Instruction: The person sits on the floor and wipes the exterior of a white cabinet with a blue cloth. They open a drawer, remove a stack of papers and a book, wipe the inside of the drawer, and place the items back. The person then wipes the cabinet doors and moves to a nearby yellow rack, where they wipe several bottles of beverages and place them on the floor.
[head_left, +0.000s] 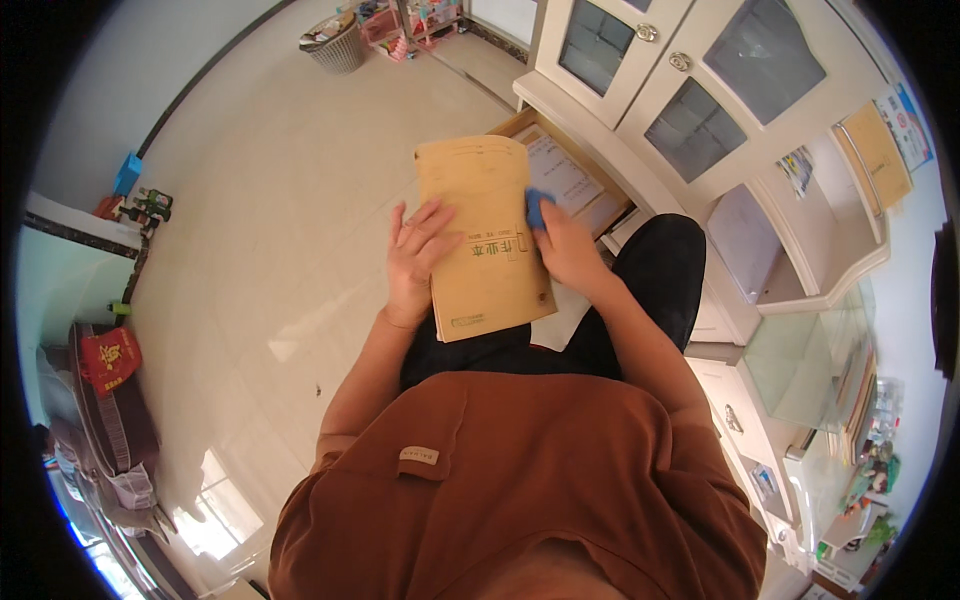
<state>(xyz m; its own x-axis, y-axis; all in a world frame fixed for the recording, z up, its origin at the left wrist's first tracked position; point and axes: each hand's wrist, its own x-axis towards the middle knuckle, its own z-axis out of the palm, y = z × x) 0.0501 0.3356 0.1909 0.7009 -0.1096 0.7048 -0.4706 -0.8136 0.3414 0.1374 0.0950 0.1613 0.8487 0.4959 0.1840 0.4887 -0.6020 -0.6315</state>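
A tan paper-covered exercise book (487, 289) is held above my lap, its printed cover turned up and the lettering upside down to me. It looks slightly curled at the far end. My left hand (421, 259) grips its left edge, with the fingers spread over the cover; the thumb is hard to make out. In my right hand (566, 244) is a bunched blue cloth (537, 208), pressed at the book's right edge. The right fingers are a little blurred. Behind the book an open wooden drawer (619, 196) holds papers (562, 176), partly hidden by the book.
A white cabinet (637, 97) with glass-paned doors rises beyond the drawer. To the right stand a desk with a glass top (795, 367), shelves and several books (855, 397). A grey basket (335, 49) is on the tiled floor (285, 187). A dark suitcase (112, 405) lies at the left.
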